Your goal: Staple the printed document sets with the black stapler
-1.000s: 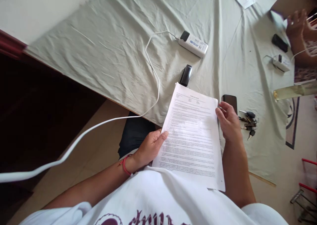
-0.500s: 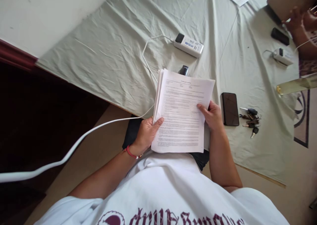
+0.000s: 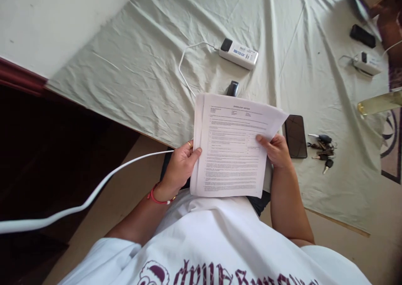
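A stack of printed paper sheets (image 3: 232, 151) is held upright-tilted over my lap at the table's edge, its text side facing me. My left hand (image 3: 182, 163) grips the left edge, thumb on the front and the other fingers behind. On the right edge, my right hand (image 3: 276, 149) pinches the sheets, with its thumb lying on the printed face. The left edges of the sheets are slightly fanned, and the top right corner bends outward. Fingers behind the paper are hidden.
Beyond the papers, a white power bank (image 3: 238, 54) with a cable and a small black device (image 3: 233, 88) lie on the green tablecloth (image 3: 150, 63). To the right are a phone (image 3: 295, 136), keys (image 3: 323, 149) and a glass bottle (image 3: 380, 103). A white cable (image 3: 94, 197) crosses at left.
The top sheets have shifted right relative to the stack, so the left edges spread wider. My left hand has moved slightly left, and my right hand slightly right.
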`<state>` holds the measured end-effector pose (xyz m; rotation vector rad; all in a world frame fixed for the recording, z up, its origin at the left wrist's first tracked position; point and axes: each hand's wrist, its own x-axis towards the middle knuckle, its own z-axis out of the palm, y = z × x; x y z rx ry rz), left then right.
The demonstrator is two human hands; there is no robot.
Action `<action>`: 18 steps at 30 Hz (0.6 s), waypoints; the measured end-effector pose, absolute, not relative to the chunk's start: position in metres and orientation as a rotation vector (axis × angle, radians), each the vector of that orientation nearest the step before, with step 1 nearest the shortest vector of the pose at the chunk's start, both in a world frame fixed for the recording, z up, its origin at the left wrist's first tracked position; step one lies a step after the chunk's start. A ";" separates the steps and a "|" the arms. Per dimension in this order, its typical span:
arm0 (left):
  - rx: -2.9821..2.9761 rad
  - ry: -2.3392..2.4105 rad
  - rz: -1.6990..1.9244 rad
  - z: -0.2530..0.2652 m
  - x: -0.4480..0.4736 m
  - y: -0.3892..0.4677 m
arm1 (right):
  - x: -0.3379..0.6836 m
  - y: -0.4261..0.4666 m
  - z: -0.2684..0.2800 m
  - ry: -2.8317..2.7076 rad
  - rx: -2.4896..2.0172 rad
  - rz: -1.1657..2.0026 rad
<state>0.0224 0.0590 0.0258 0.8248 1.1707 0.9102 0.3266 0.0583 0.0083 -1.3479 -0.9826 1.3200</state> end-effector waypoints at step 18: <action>1.295 1.590 1.060 0.013 0.026 0.063 | 0.317 0.072 0.013 -0.773 -1.354 0.968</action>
